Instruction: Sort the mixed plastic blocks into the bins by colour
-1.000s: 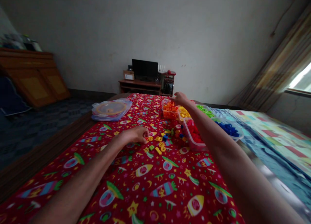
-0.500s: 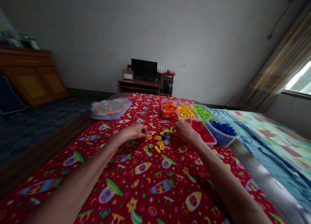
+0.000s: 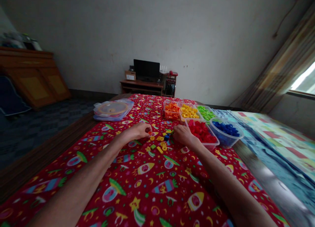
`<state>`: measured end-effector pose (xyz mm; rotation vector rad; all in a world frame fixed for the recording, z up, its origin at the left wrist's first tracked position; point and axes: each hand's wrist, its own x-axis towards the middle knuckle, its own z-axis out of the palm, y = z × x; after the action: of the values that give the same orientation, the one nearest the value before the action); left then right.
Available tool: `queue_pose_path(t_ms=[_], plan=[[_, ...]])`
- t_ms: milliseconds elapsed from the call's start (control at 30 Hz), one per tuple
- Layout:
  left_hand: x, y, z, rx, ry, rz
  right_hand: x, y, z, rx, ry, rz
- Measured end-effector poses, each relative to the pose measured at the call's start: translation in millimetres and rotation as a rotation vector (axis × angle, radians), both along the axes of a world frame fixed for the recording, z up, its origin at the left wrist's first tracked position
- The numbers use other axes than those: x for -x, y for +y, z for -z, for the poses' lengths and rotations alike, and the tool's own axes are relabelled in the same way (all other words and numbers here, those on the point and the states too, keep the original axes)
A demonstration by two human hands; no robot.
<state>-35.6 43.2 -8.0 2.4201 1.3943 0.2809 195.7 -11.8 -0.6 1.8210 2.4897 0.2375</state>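
My left hand (image 3: 142, 130) is closed in a pinch at the left of a small group of plastic building pieces, with a small orange piece (image 3: 149, 133) at its fingertips. Yellow ring-shaped pieces (image 3: 163, 144), a yellow block (image 3: 159, 150), a green block (image 3: 153, 147) and a blue block (image 3: 166, 137) lie on the red patterned tablecloth (image 3: 145, 184) between the hands. At the right of the group, my right hand (image 3: 181, 134) has its fingers together beside the blue block and some yellow-green pieces. Whatever its fingertips hold is hidden.
Clear tubs of orange (image 3: 172, 111), yellow (image 3: 189, 112), green (image 3: 206, 113), red (image 3: 203, 132) and blue pieces (image 3: 225, 129) stand right of centre. Stacked lids (image 3: 112, 109) lie at the far left. A bed (image 3: 275, 135) adjoins the table's right side.
My right hand has moved left, away from the tub of red pieces and down to the loose pieces. My left hand has shifted slightly with the orange piece.
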Motion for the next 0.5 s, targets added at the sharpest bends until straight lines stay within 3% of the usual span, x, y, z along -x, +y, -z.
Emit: queue_pose_path(t_ms=[133, 267, 400, 500], plan=[[-4, 0, 1.3, 0.046, -0.214, 0.052, 6, -3, -7.4, -0.096, 0.273, -0.042], [-11, -1, 3.6, 0.097, -0.414, 0.077, 17, 0, -11.9, -0.026, 0.611, -0.014], [-18, -5, 3.6, 0.045, -0.445, 0.059, 24, 2, -5.1, 0.151, 0.820, -0.098], [-21, -9, 2.5, 0.062, -0.413, 0.064, 27, 2, -0.6, 0.150, 0.847, -0.239]])
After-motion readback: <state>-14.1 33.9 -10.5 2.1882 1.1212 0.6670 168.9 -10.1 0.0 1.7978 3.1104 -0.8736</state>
